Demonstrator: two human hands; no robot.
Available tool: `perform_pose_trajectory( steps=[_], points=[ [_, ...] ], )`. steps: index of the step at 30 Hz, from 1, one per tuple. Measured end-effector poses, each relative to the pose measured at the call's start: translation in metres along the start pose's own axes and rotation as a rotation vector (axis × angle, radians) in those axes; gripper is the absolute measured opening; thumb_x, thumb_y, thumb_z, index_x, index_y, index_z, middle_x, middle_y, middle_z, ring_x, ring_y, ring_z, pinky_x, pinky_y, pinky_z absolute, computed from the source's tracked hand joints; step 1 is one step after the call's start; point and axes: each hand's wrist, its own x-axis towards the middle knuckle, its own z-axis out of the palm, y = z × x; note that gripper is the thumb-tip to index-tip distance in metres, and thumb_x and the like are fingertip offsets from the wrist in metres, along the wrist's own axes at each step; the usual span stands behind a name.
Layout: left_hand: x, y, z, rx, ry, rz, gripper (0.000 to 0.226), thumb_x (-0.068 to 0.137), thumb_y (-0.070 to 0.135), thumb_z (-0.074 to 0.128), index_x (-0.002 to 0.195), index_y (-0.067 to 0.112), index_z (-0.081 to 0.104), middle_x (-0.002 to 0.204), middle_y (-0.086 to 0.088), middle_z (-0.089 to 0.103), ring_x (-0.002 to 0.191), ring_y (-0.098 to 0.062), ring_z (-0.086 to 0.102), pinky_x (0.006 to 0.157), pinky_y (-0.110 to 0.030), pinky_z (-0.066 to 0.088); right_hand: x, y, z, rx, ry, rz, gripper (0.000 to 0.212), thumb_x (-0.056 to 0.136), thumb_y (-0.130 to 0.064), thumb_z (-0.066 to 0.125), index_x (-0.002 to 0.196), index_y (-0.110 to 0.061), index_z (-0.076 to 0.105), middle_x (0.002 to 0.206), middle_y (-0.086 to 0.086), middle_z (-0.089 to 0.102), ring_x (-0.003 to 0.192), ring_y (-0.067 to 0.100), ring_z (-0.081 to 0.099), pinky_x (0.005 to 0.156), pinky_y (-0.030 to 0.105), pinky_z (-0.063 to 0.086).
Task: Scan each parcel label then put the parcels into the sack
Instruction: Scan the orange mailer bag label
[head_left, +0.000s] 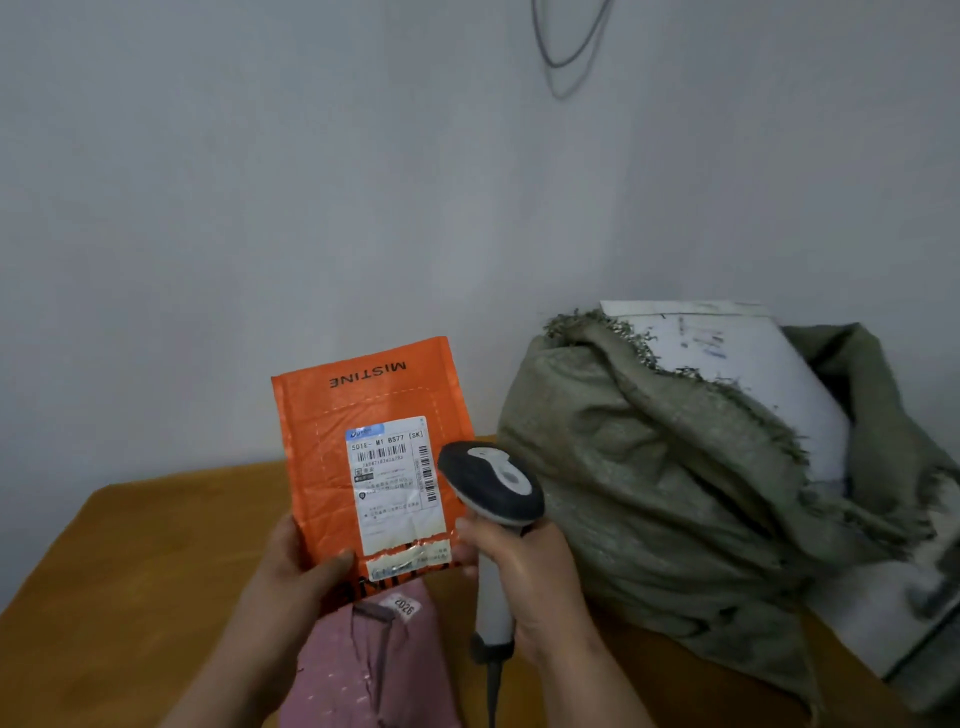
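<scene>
— Holding two things here, one per hand. My left hand (304, 558) pinches the lower left corner of the orange parcel (363, 457), thumb on the front face, fingers behind it.

— And the right?

— My right hand (524, 577) is curled round the white handle of the scanner (491, 486). Its dark head sits just beside the parcel's right edge, overlapping the lower right of it from this view. Which way the scanner's window faces I cannot tell.

— How does the parcel lie?

— Upright, lifted off the table (130, 571), long axis near vertical and tilted slightly to the left at the top. The label (395, 483) faces me and reads the right way up; the printed brand name near the top edge is upside down.

— What is around you?

— Below my hands a pink parcel (363, 670) lies flat on the table, with a small white tag near its top. To the right stands the sack (649, 493), grey-green woven stuff with a frayed mouth, open towards the upper right. A white parcel (753, 374) sticks out of that mouth. A cord runs down from the scanner's handle. Behind everything, a plain wall (260, 182) with a loop of cable high up.
</scene>
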Motion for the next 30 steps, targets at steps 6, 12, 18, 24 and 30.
perform_pose_trajectory(
  steps=[6,12,18,24,30],
  points=[
    [-0.015,0.033,0.071,0.114,-0.005,0.218,0.048,0.094,0.005,0.062,0.133,0.031,0.052,0.114,-0.004,0.073,0.096,-0.022,0.074,0.087,-0.049,0.058,-0.018,-0.023,-0.054,-0.005,0.122,-0.097,0.022,0.078,-0.011,0.08,0.099,-0.016,0.075,0.087,0.002,0.079,0.083,0.016,0.075,0.07,0.026,0.059],
    [-0.022,0.095,0.176,0.115,0.011,0.603,0.042,0.095,0.015,0.064,0.126,0.042,0.054,0.116,0.011,0.07,0.103,-0.008,0.069,0.083,-0.033,0.06,-0.012,-0.062,-0.129,0.101,0.329,-0.268,0.033,0.074,-0.011,0.086,0.105,-0.018,0.076,0.086,0.001,0.078,0.085,0.021,0.073,0.089,0.048,0.059],
    [-0.009,0.125,0.32,0.147,0.009,0.802,0.072,0.092,0.016,0.067,0.15,0.037,0.03,0.111,0.011,0.07,0.099,0.001,0.069,0.083,-0.026,0.058,0.015,-0.126,-0.236,0.196,0.369,-0.43,0.014,0.076,-0.015,0.083,0.088,-0.018,0.077,0.084,0.002,0.078,0.091,0.027,0.075,0.092,0.052,0.057],
    [0.029,0.108,0.429,0.59,0.016,0.733,0.077,0.094,0.016,0.062,0.153,0.038,0.018,0.113,0.014,0.062,0.083,0.005,0.063,0.059,-0.001,0.043,0.045,-0.153,-0.322,0.199,0.354,-0.446,0.032,0.082,-0.009,0.078,0.07,-0.039,0.08,0.077,-0.004,0.078,0.085,0.025,0.076,0.08,0.04,0.061],
    [0.054,0.081,0.443,1.53,-0.098,0.344,0.066,0.094,0.058,0.05,0.151,0.03,0.035,0.155,-0.001,0.038,0.139,-0.025,0.041,0.114,-0.05,0.026,0.069,-0.138,-0.355,0.176,0.251,-0.253,0.006,0.081,-0.008,0.079,0.085,-0.012,0.08,0.087,0.01,0.079,0.088,0.03,0.076,0.089,0.057,0.058]
  ],
)
